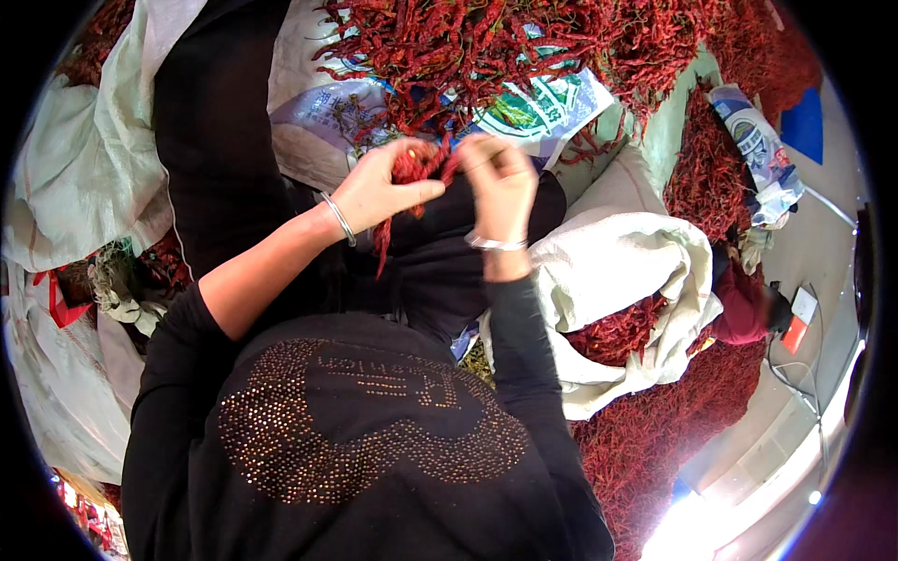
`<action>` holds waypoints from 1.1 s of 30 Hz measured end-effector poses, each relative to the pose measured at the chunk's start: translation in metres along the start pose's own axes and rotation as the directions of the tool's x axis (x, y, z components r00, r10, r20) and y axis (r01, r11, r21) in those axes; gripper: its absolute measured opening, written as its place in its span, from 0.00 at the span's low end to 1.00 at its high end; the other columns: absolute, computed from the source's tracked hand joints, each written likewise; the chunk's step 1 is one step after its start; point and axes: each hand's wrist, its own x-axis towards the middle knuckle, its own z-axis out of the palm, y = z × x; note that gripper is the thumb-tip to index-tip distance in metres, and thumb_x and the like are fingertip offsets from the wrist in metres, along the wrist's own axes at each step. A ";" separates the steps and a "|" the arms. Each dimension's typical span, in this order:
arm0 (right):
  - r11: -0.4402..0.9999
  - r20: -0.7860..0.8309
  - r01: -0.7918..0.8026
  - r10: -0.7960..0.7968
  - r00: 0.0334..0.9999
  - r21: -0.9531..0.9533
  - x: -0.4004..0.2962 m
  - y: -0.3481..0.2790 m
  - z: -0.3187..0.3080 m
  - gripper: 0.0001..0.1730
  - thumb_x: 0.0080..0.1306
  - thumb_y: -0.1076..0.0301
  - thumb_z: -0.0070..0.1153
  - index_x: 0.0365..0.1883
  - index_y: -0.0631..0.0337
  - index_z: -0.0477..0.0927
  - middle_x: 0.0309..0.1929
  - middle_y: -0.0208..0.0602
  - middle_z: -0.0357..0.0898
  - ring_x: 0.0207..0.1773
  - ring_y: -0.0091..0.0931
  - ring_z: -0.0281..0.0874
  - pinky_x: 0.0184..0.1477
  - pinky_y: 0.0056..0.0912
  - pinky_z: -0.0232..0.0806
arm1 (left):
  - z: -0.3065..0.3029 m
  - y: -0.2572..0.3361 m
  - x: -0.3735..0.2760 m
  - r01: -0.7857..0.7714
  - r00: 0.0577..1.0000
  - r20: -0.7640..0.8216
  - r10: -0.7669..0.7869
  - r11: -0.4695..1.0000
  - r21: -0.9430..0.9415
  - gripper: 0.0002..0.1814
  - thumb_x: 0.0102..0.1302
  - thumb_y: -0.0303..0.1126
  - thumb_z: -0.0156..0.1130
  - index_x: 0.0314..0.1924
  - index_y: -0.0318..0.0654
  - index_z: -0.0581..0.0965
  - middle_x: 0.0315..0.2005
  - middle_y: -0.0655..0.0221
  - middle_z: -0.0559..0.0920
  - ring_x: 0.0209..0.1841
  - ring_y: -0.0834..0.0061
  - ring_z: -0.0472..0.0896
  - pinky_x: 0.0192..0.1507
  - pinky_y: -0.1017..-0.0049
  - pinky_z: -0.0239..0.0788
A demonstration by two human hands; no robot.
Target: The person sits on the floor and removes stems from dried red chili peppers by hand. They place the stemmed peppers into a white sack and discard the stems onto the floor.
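Observation:
My left hand, with a bangle at the wrist, holds a bunch of dried red chillies over my lap. One long chilli hangs below its palm. Close beside it on the right is my right hand, blurred, fingers bent towards the bunch, with a dried chilli at its fingertips; whether it grips that chilli is unclear. Just beyond both hands, a large heap of dried red chillies lies on printed woven sacks, with small stems scattered on them.
At my right stands an open white woven sack containing dried chillies. More chillies spread over the floor behind it. White woven sacks lie at my left. Another person's dark red sleeve shows at the right, near a cable.

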 end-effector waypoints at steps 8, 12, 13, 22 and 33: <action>0.485 0.349 -0.653 0.576 0.739 0.582 -0.053 0.028 0.002 0.05 0.67 0.74 0.50 0.37 0.65 0.76 0.22 0.24 0.68 0.19 0.12 0.57 0.20 0.13 0.50 | -0.017 -0.025 -0.018 -0.547 0.819 0.536 0.202 0.554 0.627 0.10 0.55 0.30 0.62 0.37 0.37 0.75 0.32 0.63 0.74 0.34 0.58 0.76 0.35 0.66 0.71; 0.937 0.134 -0.206 0.251 0.959 -0.284 -0.002 0.052 -0.033 0.06 0.63 0.69 0.52 0.30 0.62 0.77 0.19 0.29 0.66 0.20 0.26 0.63 0.23 0.28 0.58 | -0.039 -0.042 -0.027 -0.505 0.760 0.645 -0.078 0.553 0.663 0.09 0.56 0.32 0.62 0.34 0.37 0.75 0.30 0.64 0.74 0.33 0.59 0.77 0.33 0.65 0.69; 0.582 0.193 0.217 -0.104 0.976 -0.784 0.012 0.062 -0.034 0.07 0.61 0.67 0.55 0.29 0.61 0.77 0.20 0.34 0.69 0.23 0.33 0.68 0.27 0.35 0.63 | -0.042 -0.042 -0.028 -0.455 0.797 0.602 -0.034 0.622 0.637 0.09 0.57 0.33 0.62 0.34 0.37 0.74 0.30 0.64 0.74 0.31 0.61 0.76 0.33 0.67 0.69; 0.315 0.082 0.108 -0.095 0.992 -0.943 0.083 0.114 -0.018 0.11 0.54 0.61 0.62 0.27 0.60 0.79 0.32 0.43 0.75 0.37 0.40 0.76 0.37 0.42 0.69 | -0.034 -0.030 -0.001 0.357 0.931 0.145 -0.336 0.919 -0.166 0.06 0.68 0.30 0.52 0.38 0.35 0.73 0.24 0.73 0.76 0.28 0.82 0.77 0.31 0.80 0.70; 0.911 0.053 -0.064 0.094 0.994 -0.406 -0.005 0.026 -0.005 0.04 0.61 0.74 0.54 0.32 0.65 0.79 0.28 0.42 0.77 0.29 0.32 0.78 0.31 0.28 0.68 | -0.016 -0.037 0.020 0.217 0.957 -0.099 -0.271 0.902 -0.372 0.12 0.67 0.36 0.57 0.44 0.35 0.76 0.24 0.78 0.73 0.25 0.85 0.71 0.28 0.83 0.63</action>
